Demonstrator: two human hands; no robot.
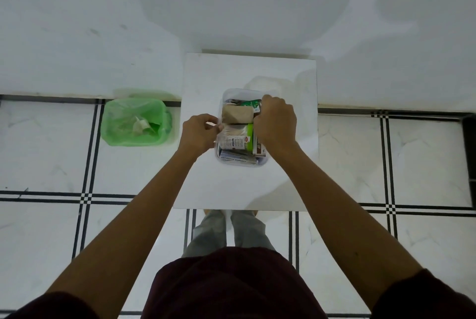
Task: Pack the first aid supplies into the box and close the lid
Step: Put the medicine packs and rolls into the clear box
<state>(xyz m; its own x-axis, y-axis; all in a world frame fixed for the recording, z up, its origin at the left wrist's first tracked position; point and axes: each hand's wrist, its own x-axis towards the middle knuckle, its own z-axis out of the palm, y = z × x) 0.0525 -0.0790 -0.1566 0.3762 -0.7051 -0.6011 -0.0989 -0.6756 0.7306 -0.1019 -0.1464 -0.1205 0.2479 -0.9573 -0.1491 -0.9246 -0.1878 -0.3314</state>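
Note:
A clear plastic box (231, 163) stands in the middle of a small white table (206, 190), filled with first aid supplies. Inside lie a tan bandage roll (237, 114), a green packet (251, 104), a white labelled packet (233, 142), a brown-and-white carton (258, 150) and an antiseptic bandage pack (235, 159). My left hand (199, 134) pinches the box's left wall. My right hand (275, 123) is curled over the box's right side, fingers down among the supplies; what they grip is hidden. A clear lid (268, 85) lies behind the box on the table.
A bin lined with a green bag (135, 120), holding some crumpled wrappers, sits on the floor to the left of the table. White wall rises behind. Tiled floor with black lines surrounds the table, and my legs stand at its near edge.

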